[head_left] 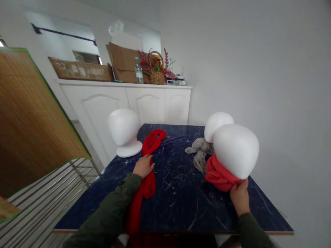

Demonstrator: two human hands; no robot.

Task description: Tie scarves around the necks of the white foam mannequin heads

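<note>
On the dark table (pixel 181 193), the left hand (pixel 143 166) lay flat, fingers spread, on a long red scarf (pixel 148 162) running front to back; the right hand (pixel 240 198) pinched another red scarf (pixel 218 175) under 1 white head (pixel 236 150).

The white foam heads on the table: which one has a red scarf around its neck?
The nearest foam head, at the right hand, wears the red scarf. The far right head has a grey scarf; the left head is bare.

You have a glossy, dark blue marble-patterned table (pixel 178 193) at centre frame. The red scarves (pixel 148 162) are soft matt cloth. The white heads (pixel 236 150) look like smooth matt foam. At upper centre sit a woven wicker basket (pixel 157 77) and matt cardboard (pixel 124 62).
</note>
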